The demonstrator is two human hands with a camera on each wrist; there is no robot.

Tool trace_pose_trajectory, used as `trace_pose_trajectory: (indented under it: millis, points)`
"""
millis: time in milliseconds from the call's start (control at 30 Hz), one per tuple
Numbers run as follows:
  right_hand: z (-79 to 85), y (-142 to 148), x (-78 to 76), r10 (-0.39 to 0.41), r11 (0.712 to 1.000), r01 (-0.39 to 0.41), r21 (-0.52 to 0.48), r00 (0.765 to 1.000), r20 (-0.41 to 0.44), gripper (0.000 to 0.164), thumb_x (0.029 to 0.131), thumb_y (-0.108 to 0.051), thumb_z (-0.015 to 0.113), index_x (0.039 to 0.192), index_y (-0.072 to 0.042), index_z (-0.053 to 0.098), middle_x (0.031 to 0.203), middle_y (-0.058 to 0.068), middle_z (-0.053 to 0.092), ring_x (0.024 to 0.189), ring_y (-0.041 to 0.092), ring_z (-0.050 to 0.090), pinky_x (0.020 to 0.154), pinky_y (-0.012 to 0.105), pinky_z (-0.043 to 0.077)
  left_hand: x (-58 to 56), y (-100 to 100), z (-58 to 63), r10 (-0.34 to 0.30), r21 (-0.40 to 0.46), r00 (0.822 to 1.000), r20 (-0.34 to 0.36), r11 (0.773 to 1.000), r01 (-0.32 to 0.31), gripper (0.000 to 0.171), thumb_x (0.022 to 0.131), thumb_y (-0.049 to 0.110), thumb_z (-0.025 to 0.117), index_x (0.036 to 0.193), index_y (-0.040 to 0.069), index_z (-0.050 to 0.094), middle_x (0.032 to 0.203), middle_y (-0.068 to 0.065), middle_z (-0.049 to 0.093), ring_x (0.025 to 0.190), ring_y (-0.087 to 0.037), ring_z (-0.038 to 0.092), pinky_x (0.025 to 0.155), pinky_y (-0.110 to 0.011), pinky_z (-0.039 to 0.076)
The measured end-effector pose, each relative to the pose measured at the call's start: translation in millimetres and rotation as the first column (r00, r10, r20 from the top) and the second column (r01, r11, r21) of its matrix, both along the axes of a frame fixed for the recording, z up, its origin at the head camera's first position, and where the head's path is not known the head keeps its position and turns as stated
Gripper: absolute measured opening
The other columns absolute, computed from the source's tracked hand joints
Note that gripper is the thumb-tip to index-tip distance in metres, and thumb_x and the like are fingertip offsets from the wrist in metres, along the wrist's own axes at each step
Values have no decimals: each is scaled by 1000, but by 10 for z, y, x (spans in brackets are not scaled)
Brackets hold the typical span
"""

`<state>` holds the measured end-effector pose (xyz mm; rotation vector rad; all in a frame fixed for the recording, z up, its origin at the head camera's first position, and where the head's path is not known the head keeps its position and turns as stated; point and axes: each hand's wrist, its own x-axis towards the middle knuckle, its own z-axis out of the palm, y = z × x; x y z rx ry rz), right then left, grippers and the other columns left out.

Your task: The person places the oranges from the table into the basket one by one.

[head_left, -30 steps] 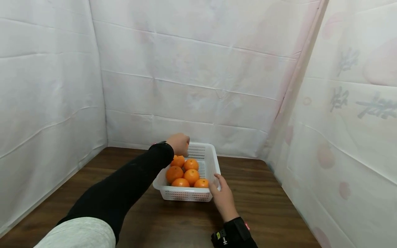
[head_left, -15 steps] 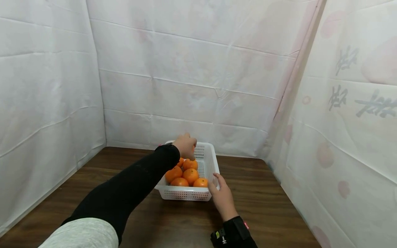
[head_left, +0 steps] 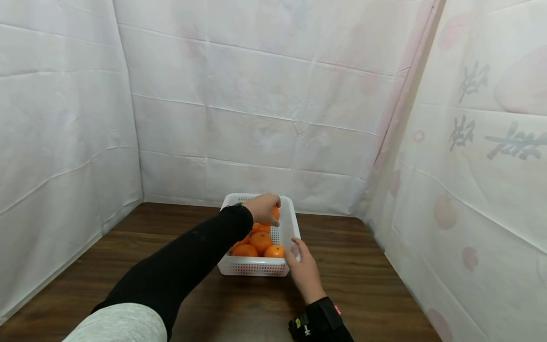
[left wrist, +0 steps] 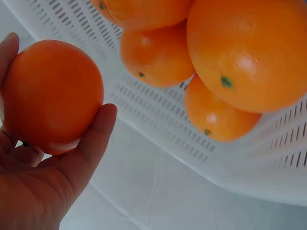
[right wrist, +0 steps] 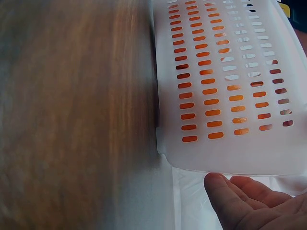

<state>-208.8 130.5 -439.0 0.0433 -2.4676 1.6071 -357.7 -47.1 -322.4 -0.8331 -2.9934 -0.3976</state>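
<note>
My left hand grips a mandarin orange above the middle of a white slotted plastic basket. In the left wrist view the held mandarin sits between the thumb and fingers, apart from the other fruit. Several mandarins lie in the near part of the basket, some hidden by the left arm. My right hand touches the basket's near right corner with its thumb and fingers spread. In the right wrist view those fingertips meet the edge of the basket wall.
The basket stands on a dark brown wooden table. White cloth walls enclose it at the back and both sides, the back one close behind the basket. Black bands and sleeves cover both wrists.
My left hand has moved right and slightly toward me over the basket, carrying the mandarin. My right hand stays at the corner. The head view has shifted slightly.
</note>
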Motion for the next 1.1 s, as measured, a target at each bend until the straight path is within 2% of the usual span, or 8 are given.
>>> trace_pose_trajectory:
  millis: [100, 267, 400, 567, 700, 833, 933, 1100]
  points:
    - [-1, 2, -17, 2, 1000, -2, -1, 1000, 4, 56, 105, -41, 59, 157, -22, 51, 162, 26, 47, 146, 48, 48, 114, 70, 42, 18, 45, -27, -22, -5, 1000, -13, 1000, 22, 61, 86, 35, 90, 138, 16, 65, 124, -3, 67, 100, -19, 62, 92, -34, 58]
    - [1, 7, -28, 5, 1000, -5, -6, 1000, 1, 57, 105, -44, 58, 157, -23, 50, 163, 26, 47, 147, 49, 47, 115, 71, 41, 116, 115, -43, -45, -15, 998, -33, 999, 45, 53, 86, 32, 90, 134, 23, 70, 123, -5, 64, 94, -21, 60, 81, -33, 55]
    - [-1, 2, -7, 10, 1000, -9, -17, 1000, 10, 59, 104, -46, 58, 158, -23, 50, 163, 25, 47, 148, 48, 47, 116, 70, 40, 139, 158, -129, -38, -38, 999, 0, 999, 38, 51, 84, 29, 89, 132, 27, 71, 117, -1, 62, 93, -20, 58, 75, -30, 54]
    - [3, -12, 16, 12, 1000, -12, -18, 1000, 5, 58, 105, -44, 59, 157, -23, 50, 162, 24, 49, 148, 47, 47, 115, 70, 40, 172, 213, -190, -31, -53, 999, 24, 998, 32, 54, 81, 27, 89, 132, 26, 71, 116, -2, 60, 92, -20, 58, 73, -30, 54]
    - [2, -18, 23, 12, 1000, -12, -23, 1000, 8, 57, 105, -44, 59, 157, -23, 50, 163, 23, 47, 149, 45, 46, 117, 69, 39, 185, 270, -252, -16, -78, 1000, -11, 997, 15, 57, 82, 27, 89, 135, 23, 68, 118, -4, 60, 94, -20, 57, 78, -32, 54]
    - [16, -25, 35, 20, 999, -19, -28, 1000, 15, 57, 106, -42, 59, 158, -22, 49, 164, 24, 45, 150, 46, 44, 117, 70, 38, 177, 320, -330, -10, -103, 999, -41, 995, 6, 61, 83, 28, 91, 137, 18, 63, 119, -3, 66, 98, -18, 59, 90, -34, 56]
    - [31, -37, 45, 23, 999, -23, -31, 1000, 14, 56, 106, -40, 59, 158, -21, 49, 164, 24, 45, 150, 47, 44, 117, 71, 38, 160, 334, -364, -9, -103, 999, -41, 995, 5, 63, 83, 28, 92, 136, 15, 61, 119, -3, 68, 100, -16, 60, 96, -34, 56]
    - [31, -46, 51, 20, 999, -19, -35, 1000, 12, 55, 105, -41, 59, 157, -22, 51, 164, 24, 46, 150, 46, 45, 117, 70, 39, 140, 322, -392, 1, -117, 1000, -18, 993, -3, 60, 85, 26, 90, 137, 15, 60, 123, -6, 67, 103, -18, 61, 97, -36, 56]
